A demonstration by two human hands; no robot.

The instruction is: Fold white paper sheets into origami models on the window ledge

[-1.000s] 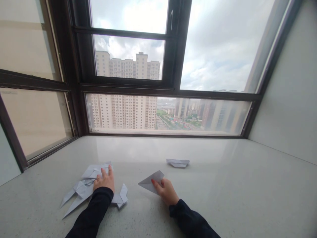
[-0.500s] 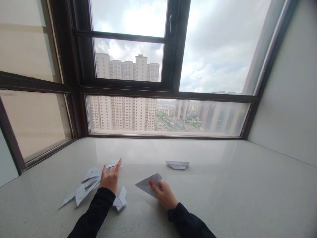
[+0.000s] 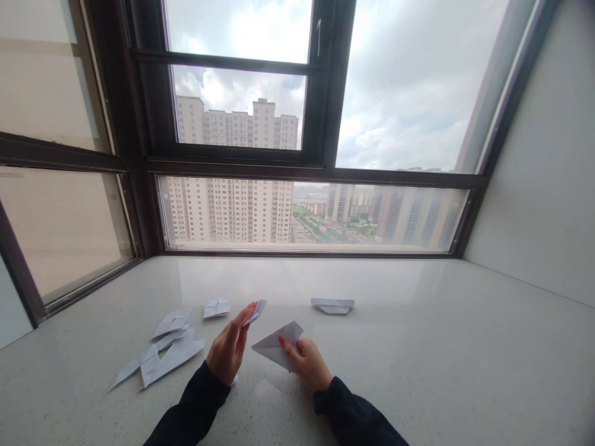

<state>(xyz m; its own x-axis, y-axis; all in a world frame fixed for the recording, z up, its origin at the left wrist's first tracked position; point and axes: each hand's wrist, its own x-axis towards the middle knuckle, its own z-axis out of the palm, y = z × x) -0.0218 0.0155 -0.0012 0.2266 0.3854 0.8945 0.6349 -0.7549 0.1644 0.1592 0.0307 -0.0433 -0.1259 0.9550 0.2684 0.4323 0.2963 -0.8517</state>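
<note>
two hands work above a pale stone windowsill [image 3: 418, 347]. left hand [image 3: 227, 353] pinches a small folded paper piece [image 3: 257, 310] at its fingertips; right hand [image 3: 307, 362] grips a triangular folded paper [image 3: 276, 344] just beside it. more folded papers [image 3: 162, 353] lie to the left.

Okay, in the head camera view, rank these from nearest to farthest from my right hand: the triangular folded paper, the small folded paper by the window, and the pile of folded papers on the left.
1. Triangular folded paper: held in the right hand.
2. Small folded paper: ahead of the hand, slightly right, toward the window.
3. Pile of folded papers: far left, beyond the left hand.
</note>
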